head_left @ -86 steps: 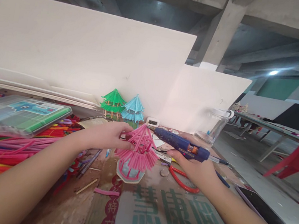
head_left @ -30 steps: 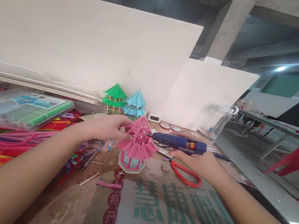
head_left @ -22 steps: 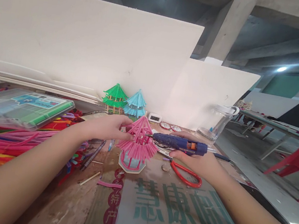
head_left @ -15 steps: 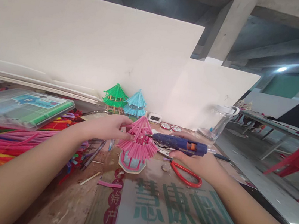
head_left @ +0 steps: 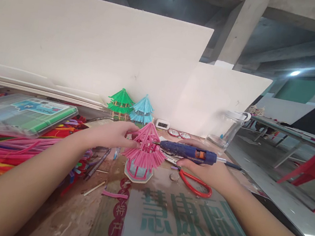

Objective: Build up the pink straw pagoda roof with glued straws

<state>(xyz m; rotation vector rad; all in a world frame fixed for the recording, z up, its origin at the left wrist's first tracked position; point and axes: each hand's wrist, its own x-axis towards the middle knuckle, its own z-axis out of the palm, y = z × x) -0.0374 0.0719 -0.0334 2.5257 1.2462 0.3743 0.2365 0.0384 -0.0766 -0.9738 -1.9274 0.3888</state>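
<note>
A pink two-tiered pavilion model (head_left: 144, 158) made of fuzzy craft stems stands upright on a pale polygonal base. My left hand (head_left: 114, 135) pinches its upper tier from the left side; the fingertips are partly hidden behind the pink posts. From the right, my right hand (head_left: 210, 174) grips a dark blue hot glue gun (head_left: 185, 151), holding it level. The gun's nozzle points left and meets the gap between the two roofs; whether it touches a post I cannot tell. Red-handled scissors (head_left: 196, 185) lie below my right hand, their blades partly covered.
Green (head_left: 121, 102) and light blue pavilion models (head_left: 143, 109) stand behind, near a small digital clock (head_left: 162, 124) and a clear jug (head_left: 227, 131). Bundled colourful craft stems (head_left: 21, 150) and a plastic case (head_left: 23, 112) fill the left. A pink strip (head_left: 114, 195) lies in front.
Both hands, the pavilion and the glue gun hold almost the same positions. The view has shifted very slightly.
</note>
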